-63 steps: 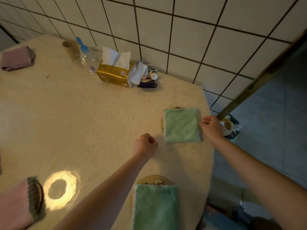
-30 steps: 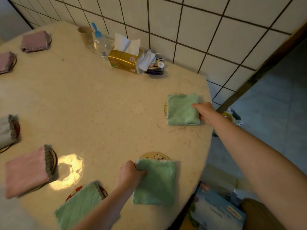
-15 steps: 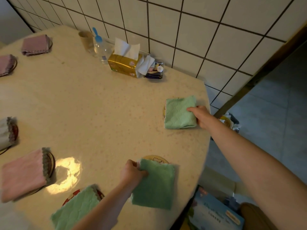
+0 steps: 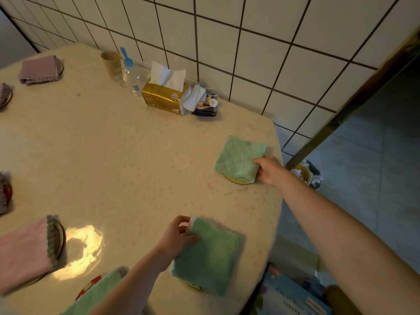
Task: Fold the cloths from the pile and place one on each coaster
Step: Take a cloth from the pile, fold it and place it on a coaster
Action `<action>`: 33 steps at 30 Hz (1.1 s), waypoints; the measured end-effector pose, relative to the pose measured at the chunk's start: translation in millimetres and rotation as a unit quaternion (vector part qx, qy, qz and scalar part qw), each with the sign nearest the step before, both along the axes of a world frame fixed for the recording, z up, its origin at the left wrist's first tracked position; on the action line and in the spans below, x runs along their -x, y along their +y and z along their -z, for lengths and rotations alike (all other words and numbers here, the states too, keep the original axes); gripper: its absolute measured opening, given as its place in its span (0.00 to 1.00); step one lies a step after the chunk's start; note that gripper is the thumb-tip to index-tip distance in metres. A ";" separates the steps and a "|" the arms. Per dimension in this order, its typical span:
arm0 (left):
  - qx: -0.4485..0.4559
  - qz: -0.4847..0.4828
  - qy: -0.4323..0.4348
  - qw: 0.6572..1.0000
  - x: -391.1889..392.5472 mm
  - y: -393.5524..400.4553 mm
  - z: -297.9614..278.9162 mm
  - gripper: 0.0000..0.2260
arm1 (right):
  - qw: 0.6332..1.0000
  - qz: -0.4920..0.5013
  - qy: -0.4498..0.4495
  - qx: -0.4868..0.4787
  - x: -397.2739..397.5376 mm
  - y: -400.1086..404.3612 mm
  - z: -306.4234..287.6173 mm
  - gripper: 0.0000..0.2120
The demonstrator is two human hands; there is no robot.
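Note:
My right hand (image 4: 269, 170) pinches the near right corner of a folded light green cloth (image 4: 238, 158) that lies tilted over a yellow-rimmed coaster (image 4: 236, 180) near the table's right edge. My left hand (image 4: 176, 237) grips the left edge of a darker green folded cloth (image 4: 209, 255) at the front edge; a coaster (image 4: 195, 288) peeks out under its near side. Other folded cloths sit on coasters around the table: a pink one (image 4: 25, 251), a green one (image 4: 95, 294) at the bottom, and a mauve one (image 4: 39, 69) at the far left.
A gold tissue box (image 4: 164, 96), a clear bottle with a blue cap (image 4: 131, 73), a cardboard tube (image 4: 111, 63) and a small tray of bits (image 4: 206, 106) stand against the tiled wall. A waste bin (image 4: 305, 175) sits on the floor beyond the table's right edge.
Both green cloths have been turned and shifted: the far one now shows its coaster at the near side, and the near one slid up so its coaster shows beneath it.

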State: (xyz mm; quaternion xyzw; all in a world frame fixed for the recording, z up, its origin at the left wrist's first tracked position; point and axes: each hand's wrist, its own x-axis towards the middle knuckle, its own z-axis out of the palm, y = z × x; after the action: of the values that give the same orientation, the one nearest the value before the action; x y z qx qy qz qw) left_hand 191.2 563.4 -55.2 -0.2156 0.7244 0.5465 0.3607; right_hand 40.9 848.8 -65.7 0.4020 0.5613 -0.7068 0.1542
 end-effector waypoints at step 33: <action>0.113 -0.008 0.199 0.973 -20.6 -68.7 7.7 0.14 | 0.795 -0.319 0.152 -0.494 -120.1 -71.9 -20.4 0.16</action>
State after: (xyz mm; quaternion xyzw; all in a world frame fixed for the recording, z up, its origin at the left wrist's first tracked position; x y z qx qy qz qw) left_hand 211.8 494.7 -62.8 -0.1477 0.8372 0.4957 0.1778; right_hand 161.0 776.9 -45.3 0.1091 0.9466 -0.2964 0.0642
